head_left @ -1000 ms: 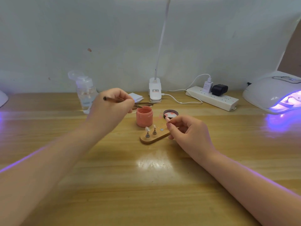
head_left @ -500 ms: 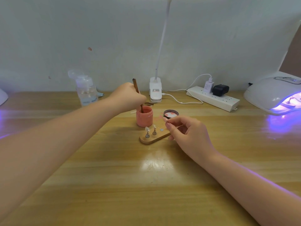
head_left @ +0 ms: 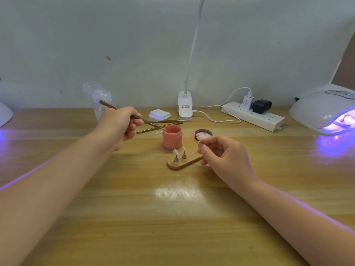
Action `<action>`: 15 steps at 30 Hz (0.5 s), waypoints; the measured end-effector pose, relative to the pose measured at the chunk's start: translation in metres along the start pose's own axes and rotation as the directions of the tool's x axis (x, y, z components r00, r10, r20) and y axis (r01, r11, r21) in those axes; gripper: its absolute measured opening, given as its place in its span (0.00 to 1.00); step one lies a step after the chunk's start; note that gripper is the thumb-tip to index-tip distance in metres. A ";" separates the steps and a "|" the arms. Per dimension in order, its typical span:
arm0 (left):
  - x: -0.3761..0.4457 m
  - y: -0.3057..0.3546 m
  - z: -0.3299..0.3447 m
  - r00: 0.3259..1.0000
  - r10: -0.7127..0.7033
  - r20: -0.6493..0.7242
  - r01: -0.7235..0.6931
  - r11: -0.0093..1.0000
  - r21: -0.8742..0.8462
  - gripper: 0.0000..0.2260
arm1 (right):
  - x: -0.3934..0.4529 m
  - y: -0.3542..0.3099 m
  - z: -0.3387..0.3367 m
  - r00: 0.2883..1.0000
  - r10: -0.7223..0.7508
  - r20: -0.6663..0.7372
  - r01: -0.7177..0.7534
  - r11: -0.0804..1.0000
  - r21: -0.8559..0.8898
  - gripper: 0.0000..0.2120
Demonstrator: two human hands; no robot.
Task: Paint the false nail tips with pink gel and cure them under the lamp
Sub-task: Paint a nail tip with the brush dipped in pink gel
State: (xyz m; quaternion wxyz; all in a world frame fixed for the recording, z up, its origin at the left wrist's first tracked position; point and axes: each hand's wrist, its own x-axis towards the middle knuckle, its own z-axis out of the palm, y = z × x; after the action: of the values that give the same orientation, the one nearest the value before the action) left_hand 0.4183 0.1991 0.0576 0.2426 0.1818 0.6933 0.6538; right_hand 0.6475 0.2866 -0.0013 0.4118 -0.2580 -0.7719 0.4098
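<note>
My left hand (head_left: pixel 123 124) grips a thin brown brush (head_left: pixel 115 108) slanted down to the right, its tip at the rim of the open pink gel jar (head_left: pixel 172 137). My right hand (head_left: pixel 222 152) pinches a small nail tip (head_left: pixel 201 140) between thumb and forefinger, just right of the jar. Below it lies a wooden holder (head_left: pixel 182 162) with two clear nail tips (head_left: pixel 175 152) standing on metal pegs. The jar's lid (head_left: pixel 203 133) lies upturned behind my right hand. The white curing lamp (head_left: pixel 324 109) glows purple at the far right.
Spare brushes (head_left: pixel 163 126) lie behind the jar, next to a stack of white pads (head_left: pixel 159 114). A clear pump bottle (head_left: pixel 100 101), a clip desk lamp (head_left: pixel 184 107) and a power strip (head_left: pixel 253 116) line the wall. Another purple-lit lamp (head_left: pixel 4 114) sits at the left edge.
My left hand pulled the brush out of the jar and swung it from upright to slanted, tip now at the rim. My right hand has hardly moved.
</note>
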 end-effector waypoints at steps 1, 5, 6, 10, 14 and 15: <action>0.000 -0.001 -0.003 1.000 0.003 -0.018 -0.003 1.000 -0.015 0.08 | 0.000 0.000 0.000 1.000 -0.002 0.002 0.002 1.000 -0.001 0.01; -0.004 -0.002 -0.007 0.998 0.055 -0.018 -0.057 0.987 -0.153 0.08 | 0.000 0.000 0.000 1.000 0.013 -0.004 -0.013 1.000 0.027 0.01; -0.007 -0.003 -0.006 0.997 0.077 0.000 -0.076 0.978 -0.193 0.08 | 0.001 0.000 0.000 1.000 0.015 -0.005 -0.014 0.999 0.031 0.01; -0.023 -0.007 0.002 0.979 0.193 0.061 -0.167 0.941 -0.295 0.05 | 0.000 -0.001 0.000 1.000 0.012 -0.008 -0.011 0.999 0.043 0.02; -0.047 -0.019 0.008 0.924 0.362 0.126 -0.313 0.902 -0.297 0.05 | 0.000 -0.001 -0.001 1.000 0.009 -0.015 -0.009 1.000 0.029 0.01; -0.054 -0.023 0.008 0.900 0.407 0.154 -0.355 0.892 -0.280 0.05 | 0.000 -0.001 -0.001 1.000 0.008 -0.022 -0.008 1.000 0.028 0.01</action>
State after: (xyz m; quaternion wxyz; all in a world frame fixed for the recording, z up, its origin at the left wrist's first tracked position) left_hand 0.4687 0.1733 0.0394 0.2007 0.3512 0.5285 0.7463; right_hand 0.6481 0.2867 0.0002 0.4221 -0.2598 -0.7605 0.4195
